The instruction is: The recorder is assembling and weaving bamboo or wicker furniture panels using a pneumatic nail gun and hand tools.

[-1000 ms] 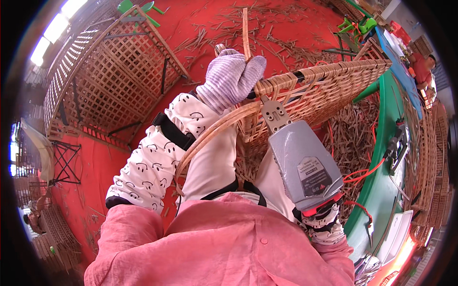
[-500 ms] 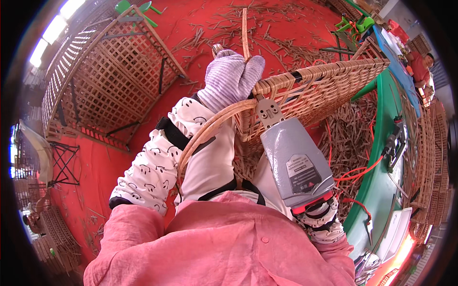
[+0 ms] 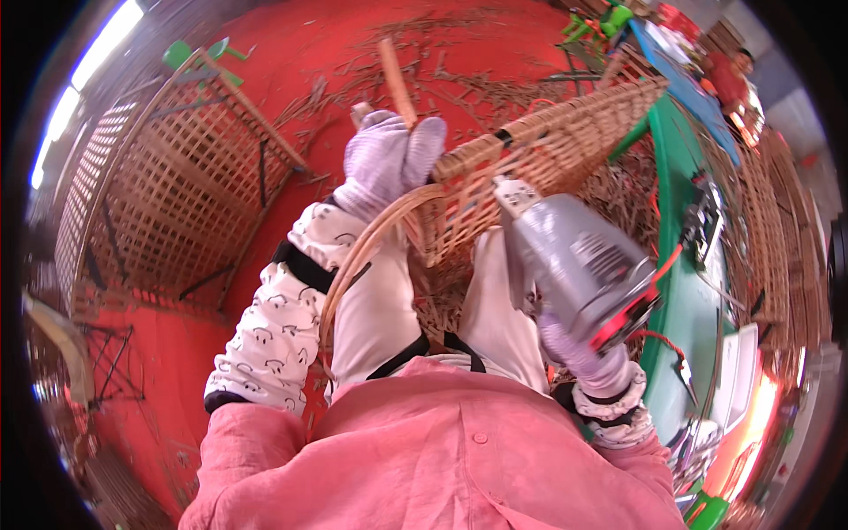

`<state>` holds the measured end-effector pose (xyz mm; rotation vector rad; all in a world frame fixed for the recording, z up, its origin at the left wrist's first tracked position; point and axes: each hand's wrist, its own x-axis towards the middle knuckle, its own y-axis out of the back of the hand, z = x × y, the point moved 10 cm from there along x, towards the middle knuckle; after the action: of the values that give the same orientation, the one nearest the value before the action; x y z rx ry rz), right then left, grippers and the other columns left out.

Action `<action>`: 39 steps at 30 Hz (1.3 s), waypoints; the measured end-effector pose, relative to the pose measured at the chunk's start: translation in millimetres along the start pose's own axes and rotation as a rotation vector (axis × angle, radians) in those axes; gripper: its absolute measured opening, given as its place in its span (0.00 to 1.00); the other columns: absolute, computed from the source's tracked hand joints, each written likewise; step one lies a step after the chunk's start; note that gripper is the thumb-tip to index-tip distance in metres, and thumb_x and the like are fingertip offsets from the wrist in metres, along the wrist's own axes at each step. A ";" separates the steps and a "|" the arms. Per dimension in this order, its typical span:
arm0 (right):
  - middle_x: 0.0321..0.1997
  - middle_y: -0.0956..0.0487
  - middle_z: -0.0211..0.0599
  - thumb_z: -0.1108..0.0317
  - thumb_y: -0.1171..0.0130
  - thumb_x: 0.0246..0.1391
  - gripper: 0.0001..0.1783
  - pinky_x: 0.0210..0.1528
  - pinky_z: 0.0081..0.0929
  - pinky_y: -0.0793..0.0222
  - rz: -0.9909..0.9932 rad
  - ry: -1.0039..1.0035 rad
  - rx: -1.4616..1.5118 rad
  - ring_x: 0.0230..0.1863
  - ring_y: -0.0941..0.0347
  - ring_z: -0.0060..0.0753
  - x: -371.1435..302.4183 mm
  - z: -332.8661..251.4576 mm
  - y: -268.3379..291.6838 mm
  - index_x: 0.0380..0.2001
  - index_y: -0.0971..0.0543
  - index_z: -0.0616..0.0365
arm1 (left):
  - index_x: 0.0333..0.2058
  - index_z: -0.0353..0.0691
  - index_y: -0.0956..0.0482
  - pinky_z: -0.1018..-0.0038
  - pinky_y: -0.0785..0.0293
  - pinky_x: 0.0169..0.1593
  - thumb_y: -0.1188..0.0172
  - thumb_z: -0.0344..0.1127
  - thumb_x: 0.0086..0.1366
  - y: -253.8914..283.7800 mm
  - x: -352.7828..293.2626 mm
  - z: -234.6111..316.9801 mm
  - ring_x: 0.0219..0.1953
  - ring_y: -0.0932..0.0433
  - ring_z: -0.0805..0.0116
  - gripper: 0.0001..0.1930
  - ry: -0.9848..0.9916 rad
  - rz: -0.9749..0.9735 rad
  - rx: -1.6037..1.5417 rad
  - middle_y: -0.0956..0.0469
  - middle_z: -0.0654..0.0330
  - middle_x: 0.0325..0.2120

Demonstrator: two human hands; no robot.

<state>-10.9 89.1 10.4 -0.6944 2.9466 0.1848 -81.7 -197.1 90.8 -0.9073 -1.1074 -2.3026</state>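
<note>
My left hand, in a pale lilac knit glove, is closed at the left end of a woven basket's rim. A flat brown rattan strip sticks up out of its grip, and a second strip end shows beside it. The basket lies tilted across my knees, with its wrapped rim running to the upper right. A bent cane loop curves from the rim's end down past my left forearm. My right hand, also gloved, grips a grey electric staple gun. Its metal nose is near the basket's wall, just below the rim; contact is unclear.
A large lattice basket stands on the red floor at left. Cane scraps litter the floor. At right, a green table holds a black tool; an orange cord runs near the staple gun. Another person is at far right.
The staple gun has tipped to the right, and its nose has come away from the rim's left end. My right glove now shows below it. The view has shifted slightly.
</note>
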 end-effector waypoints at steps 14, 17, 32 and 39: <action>0.47 0.26 0.57 0.59 0.42 0.39 0.38 0.53 0.39 0.34 0.911 -0.455 -1.103 0.51 0.29 0.55 -214.2 -6.7 228.7 0.57 0.36 0.58 | 0.24 0.37 0.26 0.68 0.27 0.29 0.48 0.44 0.65 -25.4 -10.6 -56.9 0.25 0.26 0.63 0.17 0.325 -0.234 -0.148 0.25 0.55 0.24; 0.53 0.28 0.52 0.69 0.44 0.39 0.37 0.60 0.32 0.41 0.836 -0.193 -0.591 0.56 0.33 0.47 -211.7 34.3 264.8 0.58 0.36 0.65 | 0.23 0.40 0.25 0.68 0.28 0.28 0.46 0.40 0.62 -23.2 -12.8 6.4 0.25 0.26 0.59 0.12 -0.316 -0.257 0.497 0.26 0.57 0.21; 0.50 0.26 0.51 0.42 0.44 0.49 0.37 0.53 0.36 0.36 0.905 -0.815 -0.980 0.51 0.30 0.47 -271.2 165.4 486.9 0.50 0.28 0.66 | 0.27 0.40 0.19 0.66 0.29 0.38 0.34 0.48 0.52 -7.1 -3.2 60.3 0.31 0.24 0.57 0.15 -0.222 -0.492 0.120 0.22 0.58 0.23; 0.34 0.23 0.40 0.54 0.50 0.60 0.18 0.46 0.29 0.29 0.950 -0.669 -1.642 0.36 0.25 0.31 -351.1 110.5 449.0 0.37 0.25 0.60 | 0.32 0.36 0.23 0.61 0.34 0.40 0.40 0.36 0.56 -14.8 -6.5 74.4 0.31 0.30 0.54 0.09 -0.385 -0.490 0.159 0.26 0.53 0.26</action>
<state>107.8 657.1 -10.0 0.7131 1.6177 2.3003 -58.6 -128.1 113.3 -1.1471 -1.8227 -2.4152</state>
